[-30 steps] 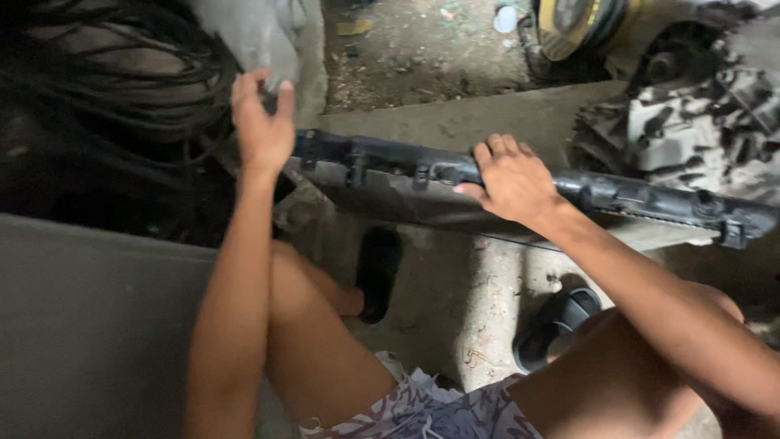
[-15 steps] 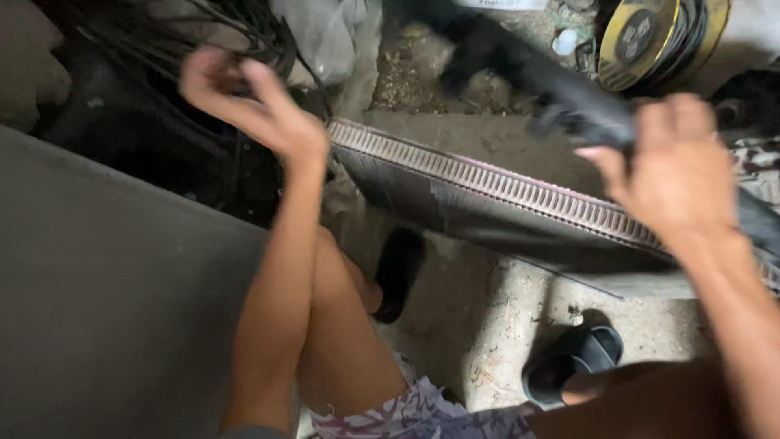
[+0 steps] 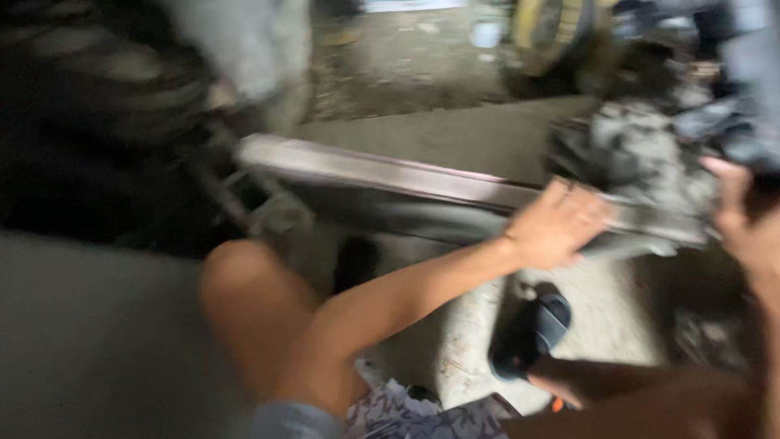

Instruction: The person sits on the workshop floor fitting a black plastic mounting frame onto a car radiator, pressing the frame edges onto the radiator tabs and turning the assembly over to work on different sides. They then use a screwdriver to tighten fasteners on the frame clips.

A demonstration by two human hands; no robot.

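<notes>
Holding: left hand [image 3: 561, 223] lies flat on the long radiator panel [image 3: 382, 183], fingers spread along its top edge, apparently steadying it.
Right hand [image 3: 751, 236]: at the panel's right end; grip lost in blur, cannot tell.
Panel: tilted on edge above the concrete floor [image 3: 601, 317], across the knees.
Below panel: black sandal [image 3: 532, 333].
Beyond panel: grimy engine part [image 3: 642, 154].

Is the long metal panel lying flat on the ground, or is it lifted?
Lifted: the long metal panel hangs tilted over the ground, with the left hand on its edge.
</notes>
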